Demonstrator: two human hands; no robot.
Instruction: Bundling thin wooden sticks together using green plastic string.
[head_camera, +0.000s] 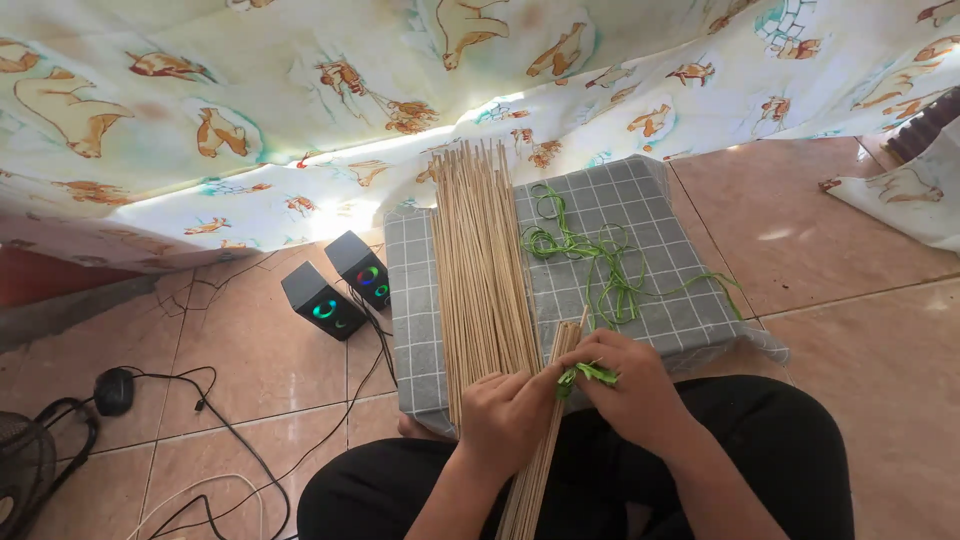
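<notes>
Pale tan bamboo sticks (480, 260) lie on a grey cushion (640, 290) checked with thin white lines. Bright green ribbon (590, 262) curls across it. Upper frame: cream cloth (300, 90) printed with orange-brown animals. Left: two black speakers (338, 285) glowing green and red. Terracotta-pink floor tiles (860, 340); black trousers (780, 440) at the bottom.

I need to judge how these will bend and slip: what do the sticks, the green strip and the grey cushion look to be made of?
Sticks: probably bamboo or thin wood, pale tan, matt, straight and even.
Green strip: likely plastic ribbon, flat, slightly glossy, lying in loose curls.
Cushion: woven fabric, matt grey with a thin white grid; its edges sag softly.
Both the left hand and right hand grip a small bundle of sticks.
</notes>
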